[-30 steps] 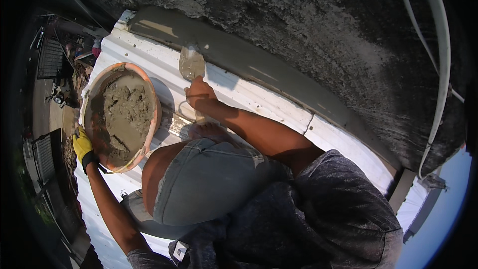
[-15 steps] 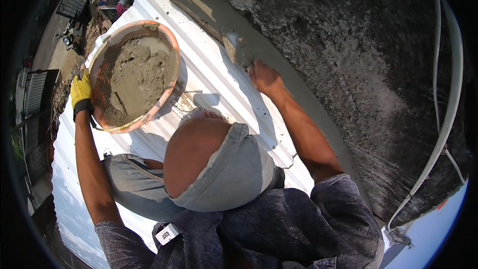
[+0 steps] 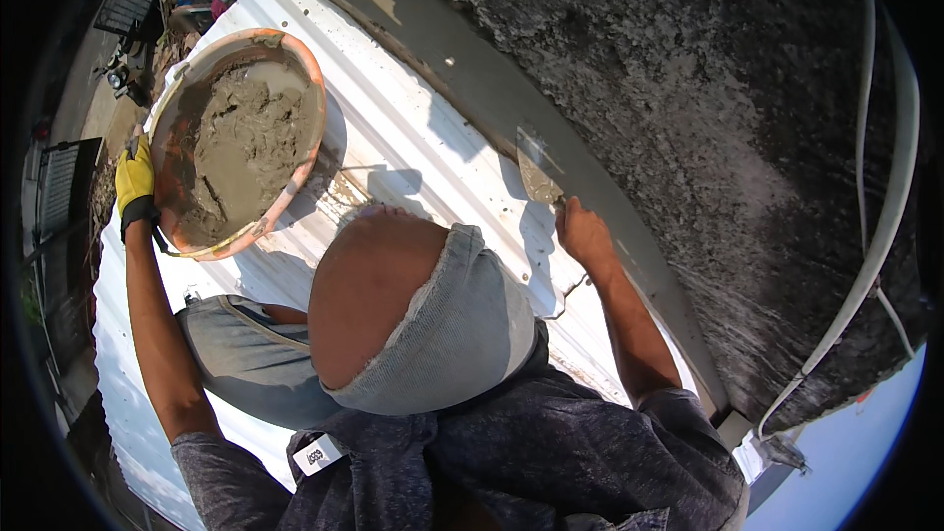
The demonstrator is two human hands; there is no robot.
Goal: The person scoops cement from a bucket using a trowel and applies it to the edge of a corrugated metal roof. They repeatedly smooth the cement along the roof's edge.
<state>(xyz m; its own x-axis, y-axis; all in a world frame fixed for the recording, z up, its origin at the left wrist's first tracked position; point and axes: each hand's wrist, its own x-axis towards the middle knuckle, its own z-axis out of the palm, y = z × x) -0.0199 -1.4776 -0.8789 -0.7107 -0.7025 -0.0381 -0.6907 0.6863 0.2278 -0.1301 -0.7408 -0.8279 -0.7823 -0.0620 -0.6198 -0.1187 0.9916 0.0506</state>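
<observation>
My left hand [image 3: 136, 179], in a yellow glove with a black cuff, is closed on the left rim of a round orange basin [image 3: 317, 88]. Wet grey mortar [image 3: 241, 152] fills much of the basin. In my bare right hand [image 3: 585, 233] is the handle of a trowel [image 3: 537, 167], gripped in closed fingers. Its mortar-smeared blade lies against a smooth band of grey mortar [image 3: 492, 64], which runs along the foot of a rough wall. Most of the trowel's handle is hidden by my fingers.
Beneath me is a white corrugated metal sheet [image 3: 393, 103] with mortar spots. The rough dark wall [image 3: 649, 88] rises on the right, where a pale pipe [image 3: 890, 187] hangs. My bent knee [image 3: 369, 305] is between my arms. Far below left stands a motorcycle [image 3: 120, 77].
My right hand and the trowel have come down along the mortar band, nearer to me. My left hand still grips the basin, and the view has shifted slightly.
</observation>
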